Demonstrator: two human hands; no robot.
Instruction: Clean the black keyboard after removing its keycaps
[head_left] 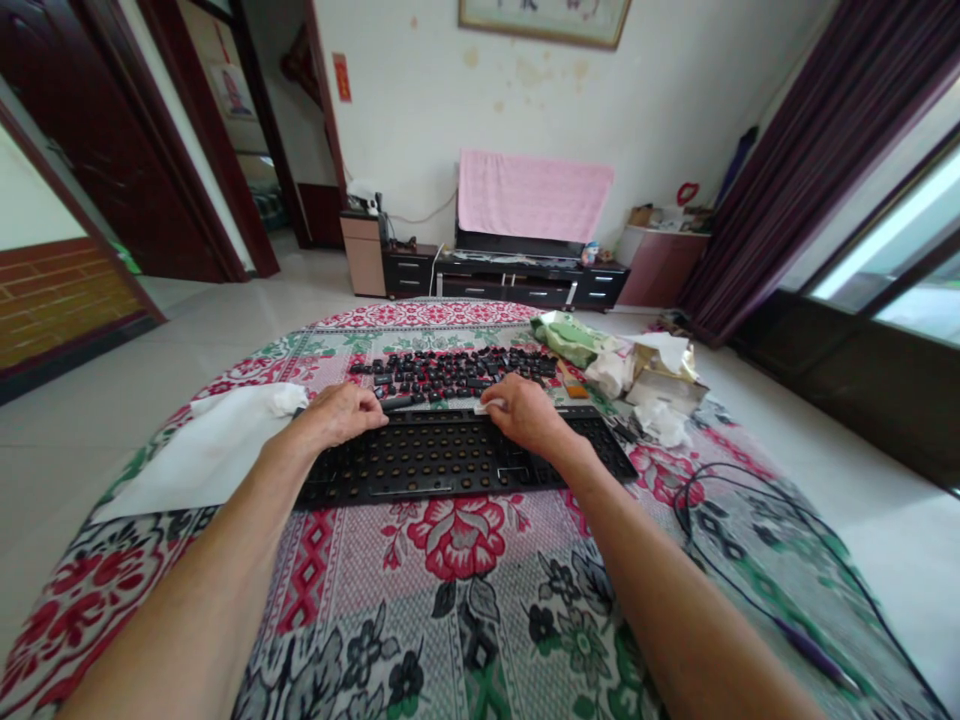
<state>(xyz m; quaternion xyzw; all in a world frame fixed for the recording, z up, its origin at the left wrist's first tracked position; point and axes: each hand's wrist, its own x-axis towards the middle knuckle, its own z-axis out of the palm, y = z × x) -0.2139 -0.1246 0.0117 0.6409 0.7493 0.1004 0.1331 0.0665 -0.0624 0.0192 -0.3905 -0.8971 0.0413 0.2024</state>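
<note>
A black keyboard [427, 455] with its keycaps off lies across the table, its rows of bare switch holes showing. At its far left edge my left hand [343, 415] is closed, thumb and fingers gripping the frame. My right hand [521, 408] pinches a white tissue [491, 405] and presses it against the far edge strip, right of the middle. Just beyond the keyboard, loose black keycaps [465, 372] are spread over the cloth. A long black keycap [399, 402] rests near my left fingertips.
White paper [202, 450] with a crumpled tissue [289, 398] lies at left. To the right are a brush [574, 385], a green plastic bag [570, 338], a small open box [664, 378] and crumpled tissues [661, 425]. A black cable [739, 590] and a purple-handled screwdriver [817, 655] occupy the near right.
</note>
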